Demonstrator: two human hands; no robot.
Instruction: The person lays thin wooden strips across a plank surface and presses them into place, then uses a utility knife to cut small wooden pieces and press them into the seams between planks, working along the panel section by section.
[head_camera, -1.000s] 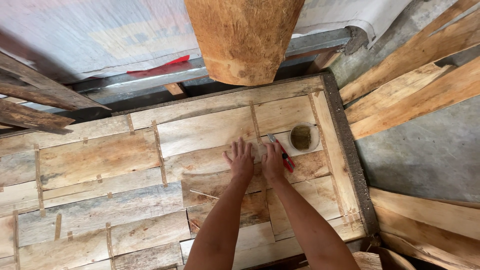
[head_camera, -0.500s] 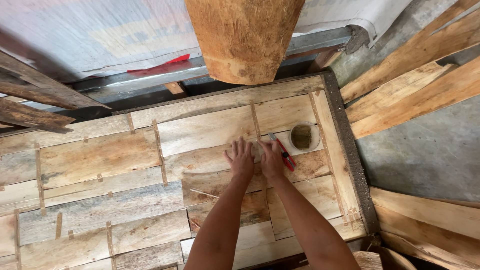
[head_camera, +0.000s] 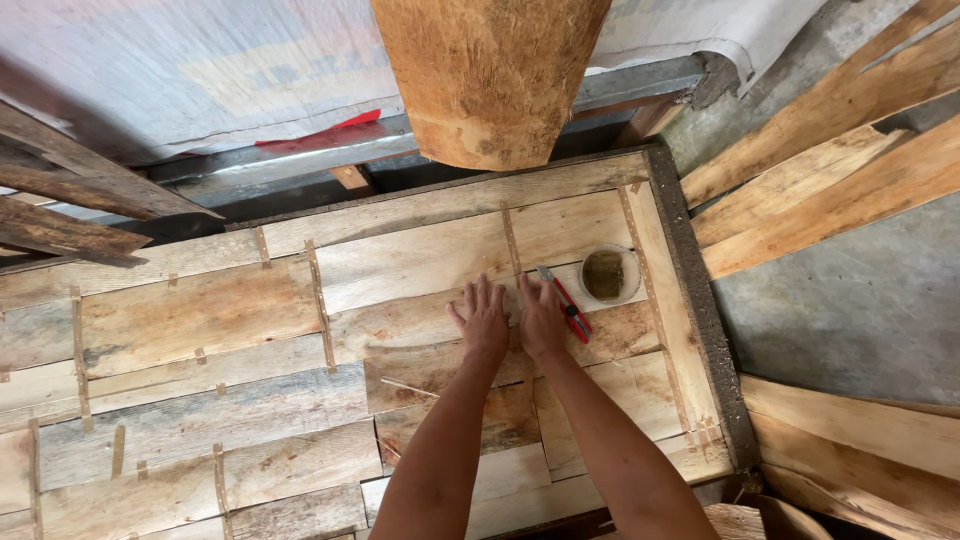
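— Where are the hands just now?

— Both lie flat on the veneer panel (head_camera: 200, 320), side by side. The left hand (head_camera: 483, 322) has its fingers spread and pressed down, gripping nothing; the right hand (head_camera: 540, 318) is laid out the same way, palm down, empty, just beside the thin vertical strip (head_camera: 512, 250) that covers a seam between sheets.

— And the tools?

— A red-handled cutter (head_camera: 565, 303) rests on the wood touching the right hand's far side, and a small round container (head_camera: 609, 275) stands just beyond it, to the right.

— How much of the surface looks done?

— Most of it, I'd judge. Sheets cover the panel from the left edge to the dark frame edge (head_camera: 700, 310) on the right, with strips already over many joints. The sheets near the person look looser — one curls up slightly at its corner — so that patch seems the part left.

— Room to move?

— Open to the left across the panel. Tighter on the right, where the frame edge and stacked planks (head_camera: 830, 170) close in, and at the far side a big log end (head_camera: 487, 75) hangs over the panel's border.
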